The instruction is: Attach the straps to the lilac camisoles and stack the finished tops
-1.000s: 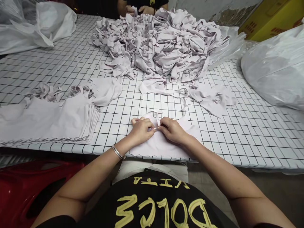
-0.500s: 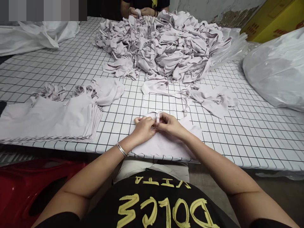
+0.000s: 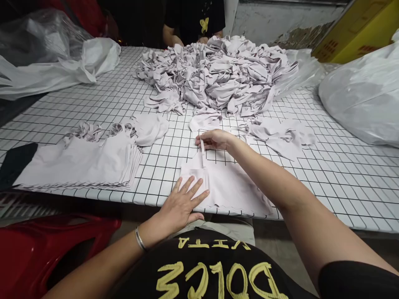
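A pale pinkish camisole (image 3: pixel 230 187) lies flat at the table's front edge, right in front of me. My left hand (image 3: pixel 183 201) rests on its left part with the fingers spread, pressing the cloth down. Above it, my right hand (image 3: pixel 215 140) pinches a thin shoulder strap (image 3: pixel 202 153) and draws it away from the camisole's top edge. Left of me lies a neat stack of the same camisoles (image 3: pixel 81 164), their straps bunched at the far side. Two loose garments, a small one (image 3: pixel 205 119) and a larger crumpled one (image 3: pixel 280 135), lie beyond my right hand.
A large heap of crumpled garments (image 3: pixel 218 77) fills the far side of the grid-patterned table (image 3: pixel 327 187). Behind it sits a person in a black shirt (image 3: pixel 195 20). Plastic bags stand at right (image 3: pixel 361 91) and far left (image 3: pixel 62 70). A red chair (image 3: pixel 31 253) is below left.
My hands have come apart. The left now lies flat on the camisole, and the right has moved farther away, stretching the strap. The view has tilted up slightly.
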{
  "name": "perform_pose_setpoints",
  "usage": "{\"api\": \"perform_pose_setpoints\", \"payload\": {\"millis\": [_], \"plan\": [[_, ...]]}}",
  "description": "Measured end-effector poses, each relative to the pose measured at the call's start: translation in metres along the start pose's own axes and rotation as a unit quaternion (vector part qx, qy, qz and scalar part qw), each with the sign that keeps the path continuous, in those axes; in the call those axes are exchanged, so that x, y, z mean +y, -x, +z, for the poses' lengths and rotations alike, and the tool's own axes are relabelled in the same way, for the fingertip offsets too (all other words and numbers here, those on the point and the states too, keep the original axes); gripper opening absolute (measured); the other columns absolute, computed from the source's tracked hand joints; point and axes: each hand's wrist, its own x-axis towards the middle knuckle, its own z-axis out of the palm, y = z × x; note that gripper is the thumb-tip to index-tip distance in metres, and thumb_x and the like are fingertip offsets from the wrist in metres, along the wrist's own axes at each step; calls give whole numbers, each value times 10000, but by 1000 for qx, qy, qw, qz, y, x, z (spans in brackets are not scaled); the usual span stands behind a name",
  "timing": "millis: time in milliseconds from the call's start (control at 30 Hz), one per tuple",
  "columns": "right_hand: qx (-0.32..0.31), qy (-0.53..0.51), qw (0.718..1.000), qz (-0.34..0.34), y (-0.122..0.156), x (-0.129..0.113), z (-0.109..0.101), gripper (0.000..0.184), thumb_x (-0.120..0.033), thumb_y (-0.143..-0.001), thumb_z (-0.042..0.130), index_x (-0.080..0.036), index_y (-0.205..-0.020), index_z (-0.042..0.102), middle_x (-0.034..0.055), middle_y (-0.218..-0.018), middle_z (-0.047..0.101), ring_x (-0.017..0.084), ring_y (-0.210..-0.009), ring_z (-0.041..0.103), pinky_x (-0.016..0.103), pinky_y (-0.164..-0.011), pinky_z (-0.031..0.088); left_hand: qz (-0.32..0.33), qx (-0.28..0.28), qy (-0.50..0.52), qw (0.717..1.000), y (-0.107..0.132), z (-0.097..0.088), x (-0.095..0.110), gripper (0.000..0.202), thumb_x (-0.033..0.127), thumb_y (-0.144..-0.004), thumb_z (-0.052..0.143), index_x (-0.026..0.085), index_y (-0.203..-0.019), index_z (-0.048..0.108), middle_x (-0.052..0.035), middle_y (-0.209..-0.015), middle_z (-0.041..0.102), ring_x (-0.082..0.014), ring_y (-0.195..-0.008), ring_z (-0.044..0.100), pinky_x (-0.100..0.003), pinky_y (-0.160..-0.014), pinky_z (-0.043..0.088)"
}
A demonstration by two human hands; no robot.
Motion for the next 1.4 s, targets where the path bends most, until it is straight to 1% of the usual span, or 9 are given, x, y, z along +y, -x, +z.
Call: {"api": "perform_pose_setpoints", "payload": {"millis": [267, 500, 733, 833, 900, 967, 1033, 1233, 1400], "plan": [[-111, 14, 990, 88, 17, 1, -10, 82, -142, -859, 574, -89, -863, 637, 95, -744, 728, 107, -520, 621, 167, -390, 449, 1, 6, -35, 999, -1, 1, 2, 708, 618, -858, 508, 359, -1483, 300, -83, -1585, 206, -374, -1448, 153, -645, -1118, 160], [10, -133, 991, -6, 22, -7, 1, 53, -115, -843, 547, -136, -802, 574, 57, -776, 725, 112, -610, 658, 220, -568, 545, 9, 3, -46, 999, 0, 2, 3, 758, 598, -823, 577, 362, -1484, 291, -130, -1581, 192, -405, -1444, 133, -679, -1091, 158], [134, 75, 985, -82, -4, 1, 14, 220, -41, -745, 672, -178, -867, 550, 5, -700, 652, 118, -627, 629, 257, -649, 538, 4, -1, -41, 999, 2, -1, 4, 749, 609, -815, 582, 397, -1474, 296, -142, -1580, 184, -424, -1435, 147, -695, -1071, 172], [208, 230, 941, -137, 6, -8, -13, 196, -151, -706, 749, -184, -808, 585, -16, -644, 602, 128, -623, 591, 271, -664, 496, -11, 3, -32, 999, 1, -7, 9, 689, 646, -843, 503, 357, -1453, 367, -162, -1558, 240, -443, -1415, 204, -736, -1046, 139], [307, 328, 870, -202, 27, -18, -48, 160, -269, -740, 728, -185, -773, 597, -11, -655, 592, 130, -644, 569, 266, -662, 457, -12, 14, -14, 1000, -8, -14, 16, 665, 656, -879, 416, 285, -1432, 423, -164, -1535, 298, -425, -1410, 237, -727, -1068, 93], [414, 396, 790, -219, 55, -23, -86, 229, -386, -783, 669, -176, -739, 589, 5, -660, 586, 139, -645, 550, 272, -632, 423, 36, 22, 18, 999, -27, -21, 28, 674, 639, -917, 342, 211, -1430, 428, -138, -1534, 315, -361, -1431, 228, -641, -1135, 63], [462, 404, 772, -168, 81, -20, -114, 319, -468, -785, 643, -170, -701, 567, 14, -639, 575, 144, -629, 531, 274, -596, 396, 137, 19, 57, 989, -57, -24, 43, 705, 633, -934, 291, 168, -1456, 379, -101, -1554, 280, -294, -1456, 181, -534, -1184, 59], [279, 477, 833, -25, 97, 15, -120, 453, -530, -525, 831, -177, -657, 580, 24, -663, 626, 150, -621, 545, 256, -541, 394, 326, -58, 83, 940, -139, 2, 77, 783, 686, -908, 266, 169, -1495, 300, -70, -1575, 223, -284, -1471, 110, -531, -1180, 13], [224, 304, 926, -31, 107, 26, -132, 459, -608, -720, 683, -164, -769, 580, 59, -700, 654, 106, -494, 502, 242, -444, 382, 330, -59, 79, 939, -147, 18, 75, 778, 693, -909, 234, 185, -1495, 302, -53, -1575, 236, -273, -1476, 85, -540, -1172, -28]]}}
